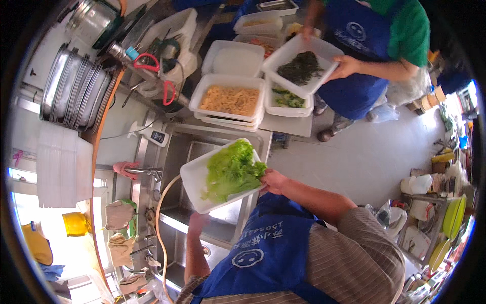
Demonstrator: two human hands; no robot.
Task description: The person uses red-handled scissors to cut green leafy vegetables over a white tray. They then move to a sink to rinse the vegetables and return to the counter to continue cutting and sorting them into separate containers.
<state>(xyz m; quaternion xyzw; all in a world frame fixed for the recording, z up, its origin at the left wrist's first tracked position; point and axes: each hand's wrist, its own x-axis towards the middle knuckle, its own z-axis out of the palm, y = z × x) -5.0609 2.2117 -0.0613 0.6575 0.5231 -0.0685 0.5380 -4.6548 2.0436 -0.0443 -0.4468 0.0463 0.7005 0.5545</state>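
I hold a shallow white plastic tray (193,190) tilted above a stainless steel double sink. Green leaf lettuce (235,173) fills its right part. My right hand (275,181) grips the tray's right end, close to the leaves. At the near edge my left hand (199,223) is blurred, its fingers partly hidden by the tray. Past the sink, another person's hands (343,67) hold a white tub (275,59) of dark green shredded food, likely seaweed, above a tub (271,108) of cut green vegetables.
Stacked tubs, the top one (194,100) with orange-brown shreds, stand on the counter beyond the sink. A faucet (146,171), a beige hose (157,224) and a spray bottle (152,135) line the sink's left side. Red-handled scissors (146,62) hang farther up.
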